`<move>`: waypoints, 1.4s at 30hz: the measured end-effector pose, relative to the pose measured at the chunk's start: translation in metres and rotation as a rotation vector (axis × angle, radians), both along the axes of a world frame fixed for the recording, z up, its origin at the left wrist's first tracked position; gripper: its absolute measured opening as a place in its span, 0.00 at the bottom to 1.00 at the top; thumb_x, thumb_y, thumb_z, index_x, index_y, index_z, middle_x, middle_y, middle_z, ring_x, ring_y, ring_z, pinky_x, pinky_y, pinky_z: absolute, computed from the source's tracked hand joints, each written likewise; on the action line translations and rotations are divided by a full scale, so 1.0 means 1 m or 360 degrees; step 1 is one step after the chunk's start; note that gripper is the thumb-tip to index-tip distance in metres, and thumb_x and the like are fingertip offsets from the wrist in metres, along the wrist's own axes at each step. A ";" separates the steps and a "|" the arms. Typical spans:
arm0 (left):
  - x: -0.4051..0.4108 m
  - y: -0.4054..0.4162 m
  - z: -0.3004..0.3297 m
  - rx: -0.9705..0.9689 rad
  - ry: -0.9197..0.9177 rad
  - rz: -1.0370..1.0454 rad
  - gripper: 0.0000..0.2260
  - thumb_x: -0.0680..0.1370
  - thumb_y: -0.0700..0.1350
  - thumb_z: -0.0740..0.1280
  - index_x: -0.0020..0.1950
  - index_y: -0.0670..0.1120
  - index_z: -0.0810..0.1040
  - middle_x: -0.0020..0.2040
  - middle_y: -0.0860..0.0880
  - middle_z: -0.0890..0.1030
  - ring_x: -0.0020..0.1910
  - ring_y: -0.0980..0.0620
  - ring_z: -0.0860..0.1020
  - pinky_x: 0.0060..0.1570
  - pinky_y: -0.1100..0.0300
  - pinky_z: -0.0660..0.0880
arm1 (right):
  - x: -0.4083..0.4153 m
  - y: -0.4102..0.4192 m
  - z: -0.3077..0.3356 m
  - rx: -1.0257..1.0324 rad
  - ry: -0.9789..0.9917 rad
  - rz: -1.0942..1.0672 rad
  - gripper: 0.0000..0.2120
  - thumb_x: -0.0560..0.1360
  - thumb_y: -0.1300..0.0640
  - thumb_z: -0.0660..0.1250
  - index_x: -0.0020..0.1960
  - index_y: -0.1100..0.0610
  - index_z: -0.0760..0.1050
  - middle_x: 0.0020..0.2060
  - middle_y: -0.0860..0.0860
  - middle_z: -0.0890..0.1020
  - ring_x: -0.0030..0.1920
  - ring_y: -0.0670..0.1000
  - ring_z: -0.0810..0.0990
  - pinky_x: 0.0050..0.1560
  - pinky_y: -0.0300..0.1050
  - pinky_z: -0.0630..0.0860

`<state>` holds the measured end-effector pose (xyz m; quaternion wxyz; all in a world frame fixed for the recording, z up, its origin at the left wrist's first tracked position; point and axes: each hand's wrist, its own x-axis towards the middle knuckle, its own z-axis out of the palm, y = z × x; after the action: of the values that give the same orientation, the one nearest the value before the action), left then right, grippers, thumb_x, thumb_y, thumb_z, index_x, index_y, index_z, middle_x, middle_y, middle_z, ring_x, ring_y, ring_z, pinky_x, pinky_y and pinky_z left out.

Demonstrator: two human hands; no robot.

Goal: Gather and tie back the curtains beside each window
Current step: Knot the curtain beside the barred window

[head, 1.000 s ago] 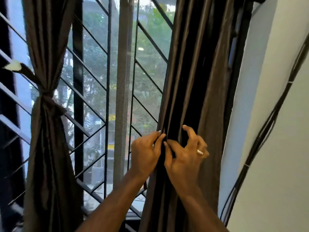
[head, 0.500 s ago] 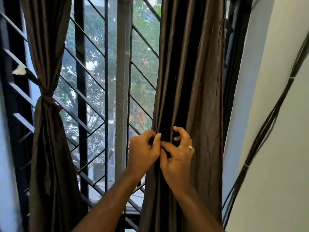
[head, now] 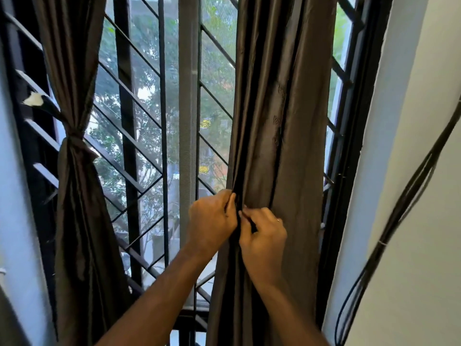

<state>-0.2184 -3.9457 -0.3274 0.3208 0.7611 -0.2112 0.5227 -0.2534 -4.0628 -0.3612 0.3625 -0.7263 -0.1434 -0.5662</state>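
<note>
1. At the far left, the dark brown satin curtain already cinched at its waist (head: 74,151) hangs against the black diagonal window grille (head: 139,108). Its tie runs to a white-tipped tail (head: 35,99) pointing at the wall; I judge that side done, though a loose knot could slip.
2. The left hand (head: 212,218) curls its grip round the inner edge of the loose brown pleated curtain on the right (head: 279,121), pinching the folds. If that pinch slackens, the slick cloth will likely fan back across the glass.
3. The right hand (head: 264,236), ring on one finger, touches the left and pinches the next pleats. Only the inner folds are caught; the outer stretch toward the black window frame (head: 349,196) hangs free, so a tie now would leave it sagging.
4. No tie-back for this curtain is visible; fetching one means freeing a hand.
5. Far right, black cables (head: 411,191) trail down the pale wall (head: 424,96), near enough to snag.
</note>
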 end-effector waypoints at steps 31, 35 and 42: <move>0.016 -0.011 -0.006 -0.0101 -0.0103 -0.0288 0.09 0.78 0.42 0.70 0.39 0.42 0.78 0.27 0.50 0.74 0.24 0.54 0.71 0.25 0.67 0.65 | -0.012 -0.051 0.000 0.0361 0.0054 -0.0238 0.15 0.76 0.59 0.76 0.60 0.58 0.79 0.50 0.50 0.81 0.47 0.48 0.80 0.50 0.29 0.73; 0.016 -0.010 -0.008 -0.0131 -0.0092 -0.0283 0.10 0.78 0.41 0.69 0.38 0.41 0.77 0.26 0.49 0.73 0.24 0.52 0.71 0.25 0.63 0.67 | -0.009 -0.054 -0.008 0.0261 -0.0055 -0.0282 0.02 0.78 0.65 0.73 0.47 0.59 0.82 0.39 0.49 0.81 0.39 0.51 0.80 0.40 0.51 0.79; -0.001 -0.015 -0.005 -0.0102 -0.0106 -0.0285 0.09 0.77 0.42 0.70 0.38 0.41 0.79 0.27 0.48 0.76 0.24 0.52 0.73 0.27 0.56 0.68 | -0.002 -0.022 -0.008 -0.0014 -0.0035 -0.0150 0.05 0.77 0.64 0.69 0.43 0.58 0.81 0.38 0.51 0.82 0.40 0.53 0.79 0.42 0.52 0.76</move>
<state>-0.2190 -3.9608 -0.3324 0.3832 0.7107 -0.2723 0.5233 -0.2556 -4.0851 -0.3695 0.3307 -0.7276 -0.1155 -0.5899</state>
